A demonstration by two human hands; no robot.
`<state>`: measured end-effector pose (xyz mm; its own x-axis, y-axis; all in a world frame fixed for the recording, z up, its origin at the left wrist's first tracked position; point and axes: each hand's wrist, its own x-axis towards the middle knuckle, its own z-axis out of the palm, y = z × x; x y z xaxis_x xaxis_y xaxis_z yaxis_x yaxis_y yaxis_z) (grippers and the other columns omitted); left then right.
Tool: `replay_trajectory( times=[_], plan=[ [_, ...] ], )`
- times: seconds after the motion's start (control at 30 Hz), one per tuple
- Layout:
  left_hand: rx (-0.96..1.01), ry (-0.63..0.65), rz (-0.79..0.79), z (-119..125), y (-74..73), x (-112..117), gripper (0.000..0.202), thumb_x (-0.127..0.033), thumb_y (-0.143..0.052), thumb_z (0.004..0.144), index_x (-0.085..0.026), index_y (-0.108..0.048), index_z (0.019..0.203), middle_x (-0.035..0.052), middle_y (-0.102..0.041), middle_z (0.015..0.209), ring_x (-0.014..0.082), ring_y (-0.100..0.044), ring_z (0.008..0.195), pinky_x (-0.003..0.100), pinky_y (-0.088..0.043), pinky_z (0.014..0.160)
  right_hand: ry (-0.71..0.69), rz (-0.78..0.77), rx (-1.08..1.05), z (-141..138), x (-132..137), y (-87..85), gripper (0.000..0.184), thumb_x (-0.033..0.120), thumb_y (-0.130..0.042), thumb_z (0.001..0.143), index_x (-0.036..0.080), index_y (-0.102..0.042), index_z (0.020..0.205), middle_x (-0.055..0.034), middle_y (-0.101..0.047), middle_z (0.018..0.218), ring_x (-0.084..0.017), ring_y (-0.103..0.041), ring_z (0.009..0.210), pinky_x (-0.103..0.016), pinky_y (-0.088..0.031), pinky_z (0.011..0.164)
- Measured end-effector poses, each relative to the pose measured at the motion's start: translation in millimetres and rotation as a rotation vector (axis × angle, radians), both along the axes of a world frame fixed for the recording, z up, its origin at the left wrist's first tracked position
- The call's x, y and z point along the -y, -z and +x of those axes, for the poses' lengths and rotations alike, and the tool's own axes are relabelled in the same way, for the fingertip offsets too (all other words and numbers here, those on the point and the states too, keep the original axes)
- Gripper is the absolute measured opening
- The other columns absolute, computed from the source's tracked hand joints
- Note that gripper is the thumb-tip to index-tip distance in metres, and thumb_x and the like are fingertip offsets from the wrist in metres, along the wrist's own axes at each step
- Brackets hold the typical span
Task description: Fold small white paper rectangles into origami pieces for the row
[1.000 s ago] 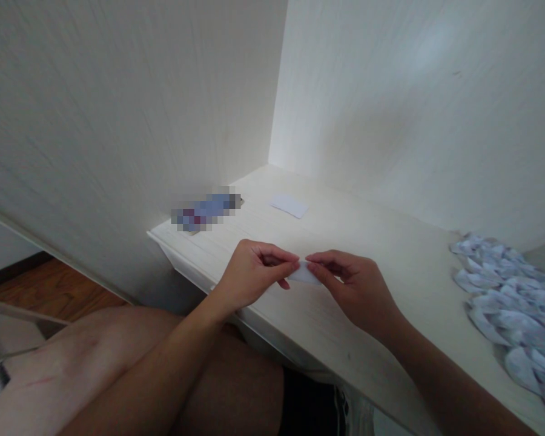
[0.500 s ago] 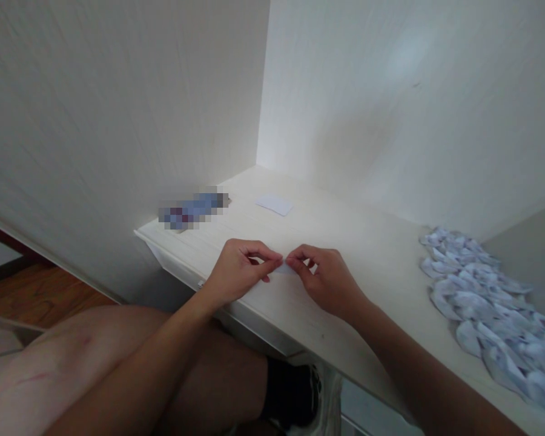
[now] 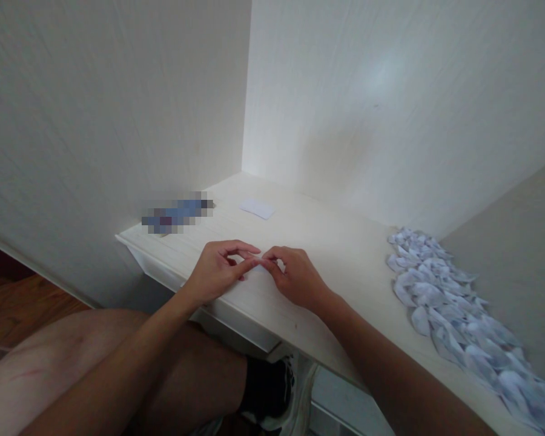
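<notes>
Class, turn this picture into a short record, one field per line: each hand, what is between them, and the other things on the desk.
Left hand: thumb tip at a small white piece, index finger raised apart from the thumb
Right hand: pinching the same piece
Small white piece: mostly hidden by fingers; looks like paper
White sheet: flat on the desk, beyond the hands
Pixelated item: beside the left wall; identity obscured
White folded pieces: many, clustered along the desk's right side
</notes>
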<state>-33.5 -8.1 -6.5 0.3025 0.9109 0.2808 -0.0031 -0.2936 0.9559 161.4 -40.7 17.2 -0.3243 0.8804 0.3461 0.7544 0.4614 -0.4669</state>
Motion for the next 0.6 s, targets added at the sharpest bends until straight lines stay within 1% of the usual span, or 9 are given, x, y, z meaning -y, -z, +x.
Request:
replay_trajectory(
  times=[0.07, 0.17, 0.23, 0.3, 0.37, 0.5, 0.53, 0.6],
  plan=[
    [-0.004, 0.001, -0.003, 0.2, -0.3, -0.3, 0.031, -0.035, -0.085, 0.077, -0.014, -0.082, 0.099, 0.0048, -0.078, 0.080, 0.0102, -0.065, 0.052, 0.020, -0.059, 0.046, -0.004, 0.017, 0.007, 0.6, -0.8, 0.0, 0.015, 0.019, -0.063, 0.097, 0.020, -0.074, 0.089, -0.0047, -0.078, 0.086, -0.017, -0.063, 0.076, -0.030, -0.042, 0.076],
    [-0.008, 0.010, -0.035, 1.2, -1.6, -2.2, 0.039, -0.034, -0.086, 0.076, -0.014, -0.080, 0.109, 0.0045, -0.078, 0.083, 0.0108, -0.066, 0.053, 0.020, -0.058, 0.044, 0.041, 0.050, 0.034, 1.2, -0.6, -2.3, 0.015, 0.016, -0.064, 0.096, 0.020, -0.075, 0.086, -0.0049, -0.079, 0.086, -0.018, -0.065, 0.080, -0.032, -0.041, 0.079],
    [-0.028, 0.014, -0.063, 1.4, -2.1, -3.2, 0.038, -0.033, -0.086, 0.075, -0.014, -0.079, 0.107, 0.0038, -0.077, 0.082, 0.0102, -0.065, 0.050, 0.020, -0.056, 0.042, 0.076, 0.069, 0.047, 1.0, 0.4, -3.7, 0.016, 0.015, -0.064, 0.096, 0.020, -0.075, 0.086, -0.0054, -0.079, 0.087, -0.020, -0.066, 0.082, -0.033, -0.040, 0.080],
    [-0.044, 0.010, -0.069, 1.1, -2.2, -3.5, 0.033, -0.032, -0.084, 0.076, -0.013, -0.078, 0.103, 0.0017, -0.074, 0.076, 0.0084, -0.061, 0.045, 0.018, -0.053, 0.041, 0.087, 0.070, 0.060, 0.5, 1.4, -4.4, 0.016, 0.015, -0.063, 0.095, 0.019, -0.075, 0.085, -0.0057, -0.079, 0.087, -0.020, -0.066, 0.083, -0.034, -0.040, 0.080],
    [-0.037, 0.008, -0.056, 0.7, -1.9, -3.0, 0.033, -0.031, -0.083, 0.077, -0.013, -0.077, 0.104, -0.0003, -0.072, 0.073, 0.0076, -0.060, 0.044, 0.018, -0.052, 0.042, 0.083, 0.070, 0.068, 0.0, 2.1, -4.3, 0.016, 0.016, -0.063, 0.095, 0.019, -0.074, 0.085, -0.0057, -0.078, 0.086, -0.021, -0.065, 0.082, -0.034, -0.039, 0.080],
    [-0.033, 0.031, -0.033, 1.1, -0.1, -2.1, 0.044, -0.033, -0.081, 0.079, -0.016, -0.071, 0.119, 0.0006, -0.072, 0.083, 0.0101, -0.064, 0.052, 0.019, -0.055, 0.042, 0.094, 0.088, 0.063, -0.3, 2.2, -3.5, 0.016, 0.014, -0.062, 0.095, 0.018, -0.074, 0.085, -0.0063, -0.077, 0.085, -0.021, -0.064, 0.081, -0.035, -0.039, 0.080],
    [-0.050, 0.033, -0.033, 1.5, 0.9, -1.9, 0.043, -0.033, -0.080, 0.080, -0.016, -0.071, 0.119, 0.0010, -0.072, 0.084, 0.0100, -0.064, 0.052, 0.019, -0.055, 0.041, 0.100, 0.089, 0.062, -0.4, 2.2, -3.3, 0.015, 0.014, -0.063, 0.095, 0.018, -0.073, 0.085, -0.0063, -0.077, 0.085, -0.021, -0.064, 0.081, -0.035, -0.039, 0.080],
    [-0.079, 0.015, -0.031, 2.6, 3.6, -1.7, 0.035, -0.032, -0.078, 0.083, -0.016, -0.073, 0.112, 0.0013, -0.071, 0.084, 0.0087, -0.061, 0.049, 0.019, -0.053, 0.040, 0.111, 0.086, 0.058, -0.8, 2.6, -3.0, 0.015, 0.014, -0.063, 0.095, 0.018, -0.073, 0.084, -0.0061, -0.077, 0.084, -0.021, -0.064, 0.081, -0.035, -0.038, 0.079]
  ],
)
